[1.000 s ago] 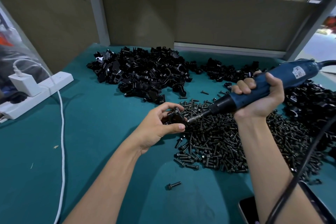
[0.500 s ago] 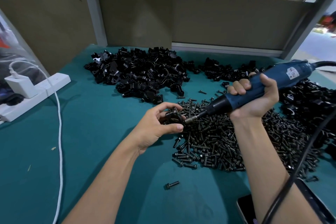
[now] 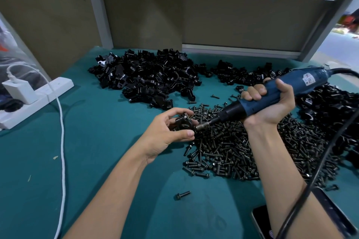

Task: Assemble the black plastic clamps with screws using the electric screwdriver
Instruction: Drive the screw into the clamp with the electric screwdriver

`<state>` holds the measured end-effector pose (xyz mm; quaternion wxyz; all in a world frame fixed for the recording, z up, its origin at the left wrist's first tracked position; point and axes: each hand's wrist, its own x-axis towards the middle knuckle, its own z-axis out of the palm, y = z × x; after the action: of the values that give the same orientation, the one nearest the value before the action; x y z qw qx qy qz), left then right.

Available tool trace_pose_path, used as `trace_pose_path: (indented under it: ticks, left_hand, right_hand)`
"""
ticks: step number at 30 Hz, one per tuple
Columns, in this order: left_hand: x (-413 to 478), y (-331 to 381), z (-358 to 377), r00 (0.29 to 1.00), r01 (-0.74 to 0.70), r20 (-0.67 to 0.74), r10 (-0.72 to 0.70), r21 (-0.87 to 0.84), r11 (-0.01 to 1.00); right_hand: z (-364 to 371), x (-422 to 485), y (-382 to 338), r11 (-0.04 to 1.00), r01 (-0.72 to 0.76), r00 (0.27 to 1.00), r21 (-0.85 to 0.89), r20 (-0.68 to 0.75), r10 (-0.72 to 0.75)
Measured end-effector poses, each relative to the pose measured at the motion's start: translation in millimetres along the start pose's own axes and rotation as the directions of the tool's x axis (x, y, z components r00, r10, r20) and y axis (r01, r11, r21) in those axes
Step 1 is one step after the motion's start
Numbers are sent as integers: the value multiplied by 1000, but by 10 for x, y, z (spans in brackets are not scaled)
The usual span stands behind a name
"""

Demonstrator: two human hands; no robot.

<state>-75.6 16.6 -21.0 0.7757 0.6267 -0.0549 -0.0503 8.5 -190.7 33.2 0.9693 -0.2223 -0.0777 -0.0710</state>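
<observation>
Fingers of the left hand [image 3: 167, 132] pinch a black clamp [image 3: 183, 122] — right hand [image 3: 272, 103] grips the screwdriver [image 3: 272, 95].

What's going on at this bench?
A person is mid-assembly. The left hand pinches a black plastic clamp at the edge of the screw pile, and the right hand grips the blue electric screwdriver, its bit tip at the clamp's side. Whether the bit is seated on a screw isn't clear. A heap of clamps lies at the back of the green table.
</observation>
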Motion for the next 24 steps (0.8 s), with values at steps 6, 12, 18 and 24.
trace_pose_path:
  ticks: [6,12,18,24]
  left_hand:
    - [-8,0,-11,1000,0,-6,-1,-2,1000]
    - [-14,10,-52,1000,-12,-11,12,-27,1000]
    - [-4,13,-70,1000,-9,-21,8,-35,999]
    - [-4,6,-63,999,-8,-34,6,-55,998]
  right_hand:
    - [27,-24,15,1000,2,1000,4,-20,-2]
    - [27,-29,60,1000,-7,999,-9,-42,6]
    - [34,-26,96,1000,1,999,-16,-37,-1]
    - [27,-22,104,1000,4,999,-4,-46,-4]
